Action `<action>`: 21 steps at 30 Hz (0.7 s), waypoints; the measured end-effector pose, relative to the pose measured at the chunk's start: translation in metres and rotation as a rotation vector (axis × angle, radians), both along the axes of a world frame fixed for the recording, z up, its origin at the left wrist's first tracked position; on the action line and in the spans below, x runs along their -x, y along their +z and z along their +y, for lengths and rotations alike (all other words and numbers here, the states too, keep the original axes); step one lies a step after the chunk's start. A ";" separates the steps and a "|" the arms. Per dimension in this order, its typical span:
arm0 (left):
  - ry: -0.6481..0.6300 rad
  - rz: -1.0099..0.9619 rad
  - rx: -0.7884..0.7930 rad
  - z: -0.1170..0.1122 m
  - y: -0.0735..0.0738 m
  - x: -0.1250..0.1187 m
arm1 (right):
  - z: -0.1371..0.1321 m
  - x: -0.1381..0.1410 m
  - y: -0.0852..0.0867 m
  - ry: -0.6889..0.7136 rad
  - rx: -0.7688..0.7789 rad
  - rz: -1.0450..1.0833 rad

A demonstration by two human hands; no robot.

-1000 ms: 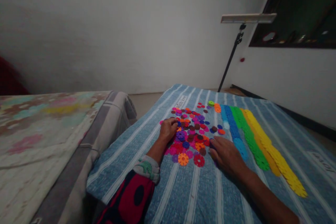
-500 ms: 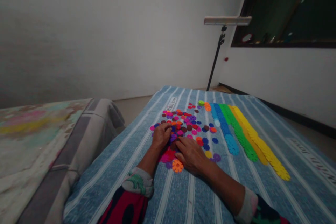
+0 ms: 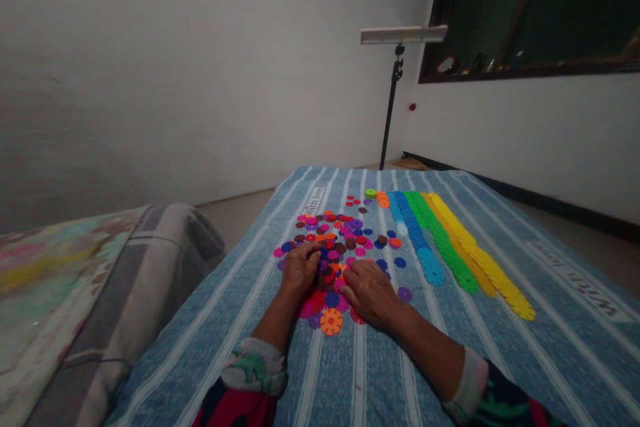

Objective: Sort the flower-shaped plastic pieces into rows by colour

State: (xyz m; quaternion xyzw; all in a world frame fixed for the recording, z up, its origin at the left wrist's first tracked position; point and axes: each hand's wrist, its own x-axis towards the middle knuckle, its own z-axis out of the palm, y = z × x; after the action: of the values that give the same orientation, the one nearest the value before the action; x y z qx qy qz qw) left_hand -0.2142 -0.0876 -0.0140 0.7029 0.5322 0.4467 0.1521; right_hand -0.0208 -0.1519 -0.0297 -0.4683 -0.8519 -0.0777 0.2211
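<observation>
Grey-bordered floral cloth (image 3: 100, 353): drapes a surface left of the work area.
Left hand (image 3: 301, 271): at the pile's left side, fingers curled narrow; I cannot tell whether they grip a disc.
Pile: multicoloured, flat, notched, plastic-looking discs (image 3: 340, 248), overlapping on the blue, white-striped cloth (image 3: 380, 380), between and under the hands.
Right hand (image 3: 371, 293): fingers bent down at the pile's right side; any grip is hidden from me.
Rows: overlapping discs in a blue row (image 3: 414, 227), green row (image 3: 445, 243) and yellow row (image 3: 480, 257), right of the pile.
Risk: I judge that pulling one disc sideways could drag its neighbours; an outward right-hand swing could disturb the blue row.
Edges: the striped cloth's left edge is apart from the pile; floor shows beyond.
Room: ample on the near side; narrower between pile and blue row.
</observation>
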 end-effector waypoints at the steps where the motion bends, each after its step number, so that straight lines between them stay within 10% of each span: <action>1: 0.001 -0.004 0.011 0.000 0.000 0.000 | 0.000 -0.001 0.001 0.008 0.002 0.010; 11: -0.017 -0.024 0.064 -0.002 -0.005 -0.002 | 0.010 -0.026 0.009 -0.260 0.028 0.025; 21: -0.213 -0.011 0.034 -0.016 0.009 -0.014 | 0.004 -0.008 0.003 -0.208 0.041 -0.052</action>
State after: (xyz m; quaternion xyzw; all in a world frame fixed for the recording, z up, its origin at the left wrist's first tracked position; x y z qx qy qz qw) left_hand -0.2003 -0.1034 -0.0053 0.7505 0.4610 0.4227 0.2134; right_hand -0.0133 -0.1477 -0.0269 -0.5563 -0.8058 -0.0948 0.1798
